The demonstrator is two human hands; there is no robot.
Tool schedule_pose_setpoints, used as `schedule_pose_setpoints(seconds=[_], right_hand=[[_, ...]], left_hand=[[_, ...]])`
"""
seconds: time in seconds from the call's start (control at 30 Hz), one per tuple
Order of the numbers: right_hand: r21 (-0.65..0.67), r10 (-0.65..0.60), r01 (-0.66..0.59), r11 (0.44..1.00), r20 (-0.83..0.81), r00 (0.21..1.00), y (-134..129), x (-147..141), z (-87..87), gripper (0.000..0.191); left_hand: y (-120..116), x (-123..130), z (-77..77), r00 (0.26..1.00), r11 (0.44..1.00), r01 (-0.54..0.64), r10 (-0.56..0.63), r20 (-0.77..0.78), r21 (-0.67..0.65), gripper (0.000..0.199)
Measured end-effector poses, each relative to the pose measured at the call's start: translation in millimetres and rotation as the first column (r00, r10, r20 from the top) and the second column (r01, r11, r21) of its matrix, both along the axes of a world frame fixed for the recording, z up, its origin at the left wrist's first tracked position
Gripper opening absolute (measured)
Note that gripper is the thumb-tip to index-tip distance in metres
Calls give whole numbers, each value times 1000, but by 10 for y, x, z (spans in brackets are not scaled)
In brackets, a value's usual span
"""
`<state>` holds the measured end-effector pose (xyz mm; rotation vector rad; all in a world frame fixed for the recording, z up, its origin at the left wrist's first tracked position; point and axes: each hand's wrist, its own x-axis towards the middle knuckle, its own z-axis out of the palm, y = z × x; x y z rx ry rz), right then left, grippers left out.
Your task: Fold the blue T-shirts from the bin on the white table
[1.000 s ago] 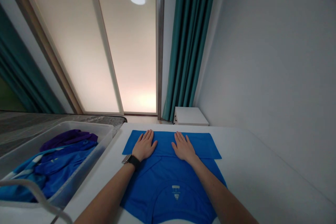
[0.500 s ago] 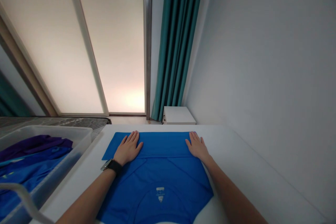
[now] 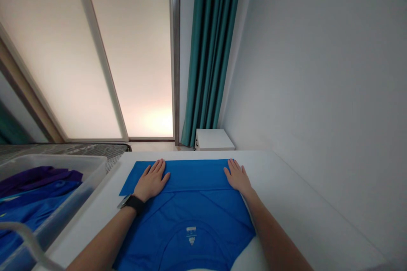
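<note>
Left hand (image 3: 150, 183), palm down with fingers extended and thumb spread, presses lightly on the far band of a blue shirt (image 3: 197, 207), near its left end; it is released, gripping nothing. Right hand (image 3: 239, 178) lies likewise, released and flat, at the band's right end, fingertips by the far edge. The shirt is spread on the white tabletop (image 3: 295, 211) between the forearms, its far part a straight folded strip, its neckline and small printed label toward the person. A dark-strapped watch (image 3: 133, 203) sits on the left wrist, and the left forearm covers part of the shirt's left side.

Left of the shirt, well apart from it, is a translucent bin (image 3: 95, 169) holding a purple garment (image 3: 41, 176) and blue clothing (image 3: 38, 207). A pale curved tube (image 3: 27, 235) crosses in front of the bin, hiding part of it. Beyond the far edge are a small white cabinet (image 3: 215, 138), a teal curtain (image 3: 211, 55) and frosted panels (image 3: 143, 67); a plain wall (image 3: 318, 93) rises at right.
</note>
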<state>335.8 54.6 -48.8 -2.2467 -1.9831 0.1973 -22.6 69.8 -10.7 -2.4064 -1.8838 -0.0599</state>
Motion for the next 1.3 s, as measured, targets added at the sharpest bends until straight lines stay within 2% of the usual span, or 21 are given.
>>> schedule_pose_setpoints(seconds=[0.23,0.4,0.5,0.63,0.7,0.8,0.87,0.93,1.07,1.3], right_hand=[[23,33,-35,999,67,997,-141,63,5,63],[93,160,-169,981,98,982,-234,-104,73,66],[51,235,-240,969,84,968,-246,-223,76,68],[-3,242,-243,970,89,966,-242,-270,40,69],[-6,238,-239,971,95,966,-238,-261,22,69],[-5,235,-236,972,99,967,-232,-249,6,70],[3,231,-233,973,97,968,-231,-248,3,70],[7,232,-234,972,101,967,-232,-249,4,69],[1,238,-240,971,115,964,-235,-249,3,69],[19,230,-233,972,96,968,-218,-234,-50,70]], left_hand=[[9,-20,-37,1000,999,18,-19,14,30,62],[-4,-8,-37,999,999,20,-21,27,29,61],[-7,-9,-38,999,999,20,-22,38,30,60],[-24,-21,-18,999,998,32,-34,35,57,60],[-60,-1,9,997,993,68,-72,37,98,59],[-150,95,29,979,970,190,-199,45,151,61],[-208,180,4,960,953,268,-277,47,142,62],[-244,245,-49,950,948,300,-306,53,107,62],[-243,245,-138,961,963,261,-266,74,67,61],[-281,85,-114,977,978,202,-205,63,53,62]])
